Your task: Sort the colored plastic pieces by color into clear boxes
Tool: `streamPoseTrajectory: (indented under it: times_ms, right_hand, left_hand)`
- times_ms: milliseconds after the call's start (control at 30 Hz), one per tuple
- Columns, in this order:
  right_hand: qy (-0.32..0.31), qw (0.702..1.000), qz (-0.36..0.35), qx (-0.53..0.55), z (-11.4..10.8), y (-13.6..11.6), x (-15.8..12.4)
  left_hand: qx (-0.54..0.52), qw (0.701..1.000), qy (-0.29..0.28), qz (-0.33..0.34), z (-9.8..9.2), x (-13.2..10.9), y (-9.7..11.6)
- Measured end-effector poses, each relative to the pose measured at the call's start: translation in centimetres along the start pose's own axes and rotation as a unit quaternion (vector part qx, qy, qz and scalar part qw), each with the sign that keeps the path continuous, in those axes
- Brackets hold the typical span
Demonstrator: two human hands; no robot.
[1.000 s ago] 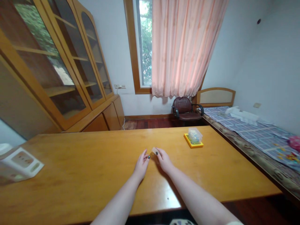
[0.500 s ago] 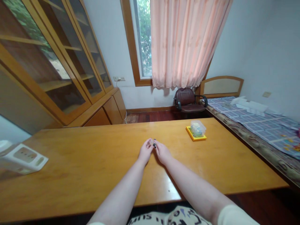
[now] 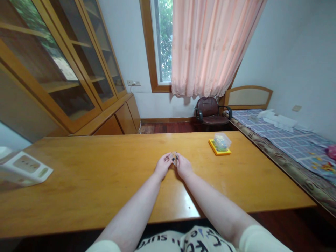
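My left hand (image 3: 163, 165) and my right hand (image 3: 184, 166) meet above the middle of the wooden table (image 3: 105, 175). Between their fingertips is a small see-through piece (image 3: 174, 158) that looks like plastic. Its exact kind is too small to make out. Both hands are closed in a pinch on it, and dark nails show on the fingers. Away to the right, a clear plastic box (image 3: 222, 141) with pale pieces inside rests on a yellow-framed board (image 3: 223, 152).
A white and clear container (image 3: 28, 168) stands at the table's left end. Beyond the table are a glass-door cabinet (image 3: 86, 70), a brown armchair (image 3: 210, 110) and a bed (image 3: 278, 129) with papers and small coloured pieces on it.
My hands have drawn slightly apart, and more of the see-through piece shows between the fingertips. The camera view has shifted a little.
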State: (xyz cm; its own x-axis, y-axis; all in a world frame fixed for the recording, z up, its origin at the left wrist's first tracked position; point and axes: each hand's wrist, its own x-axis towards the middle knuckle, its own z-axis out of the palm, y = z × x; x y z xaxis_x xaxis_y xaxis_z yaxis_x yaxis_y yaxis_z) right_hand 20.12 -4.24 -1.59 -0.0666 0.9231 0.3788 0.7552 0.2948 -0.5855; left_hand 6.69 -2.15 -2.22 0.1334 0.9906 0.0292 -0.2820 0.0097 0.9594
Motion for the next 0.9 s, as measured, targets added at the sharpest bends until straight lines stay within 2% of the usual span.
streamPoseTrajectory:
  times_ms: [167, 300, 400, 633, 800, 900]
  right_hand:
    - [0.014, 0.991, 0.017, 0.129, -0.2, 1.0, 0.8]
    - [0.036, 0.988, 0.037, 0.144, 0.0, 1.8, 1.4]
    - [0.029, 0.986, 0.049, 0.156, 0.3, 1.9, 1.5]
    - [0.003, 0.982, 0.081, 0.172, -0.1, 1.3, 1.6]
    - [-0.007, 0.984, 0.093, 0.154, -0.3, 1.1, 1.6]
    - [-0.016, 0.984, 0.093, 0.150, -0.5, 0.8, 1.5]
  left_hand:
    - [-0.013, 1.000, 0.010, -0.007, -0.3, 0.1, -0.1]
    - [-0.021, 0.999, 0.035, 0.006, -0.5, 0.5, -0.6]
    - [0.000, 0.999, 0.043, 0.030, -0.5, 0.6, -0.9]
    - [0.132, 0.985, 0.016, 0.105, -1.0, 0.0, -0.7]
    - [0.250, 0.958, 0.029, 0.137, -0.7, -0.6, 0.6]
    - [0.289, 0.946, 0.061, 0.137, -0.3, -0.7, 0.7]
